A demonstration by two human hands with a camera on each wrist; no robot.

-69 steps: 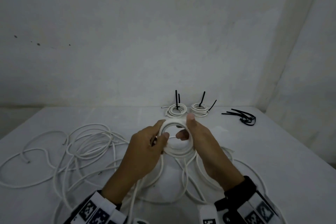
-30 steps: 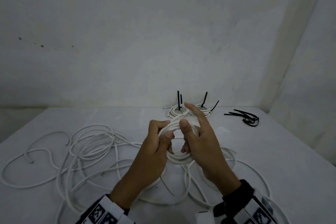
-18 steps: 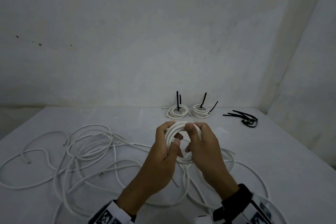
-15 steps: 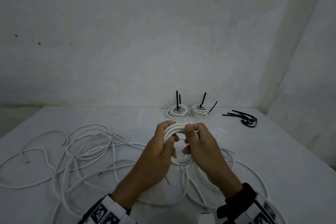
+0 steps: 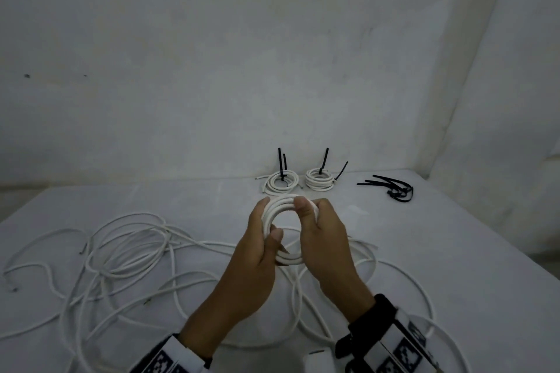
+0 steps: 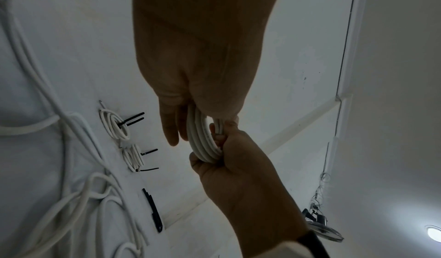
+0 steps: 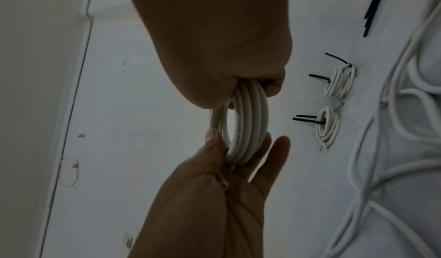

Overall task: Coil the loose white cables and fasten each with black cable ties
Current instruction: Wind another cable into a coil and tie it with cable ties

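Note:
A small coil of white cable (image 5: 290, 258) hangs upright above the table's middle, held between both hands. My left hand (image 5: 266, 221) pinches its left side, thumb in front and fingers behind. My right hand (image 5: 309, 212) grips its top right, thumb over the turns. The left wrist view shows the coil (image 6: 203, 141) edge-on between my left hand's fingers (image 6: 170, 130) and the right hand (image 6: 238, 167). In the right wrist view the coil (image 7: 249, 126) sits between my right hand (image 7: 238, 85) and my left hand (image 7: 238, 156). No tie is on this coil.
Two tied coils (image 5: 280, 185) (image 5: 319, 183) with black tie tails upright lie at the back by the wall. A bunch of loose black cable ties (image 5: 394, 189) lies to their right. Loose white cables (image 5: 127, 245) sprawl over the table's left and under my hands.
My right hand has laid its raised index finger down and now grips the coil's top. The coil has been gathered tighter and turned to face me. Tied coils and ties have not moved.

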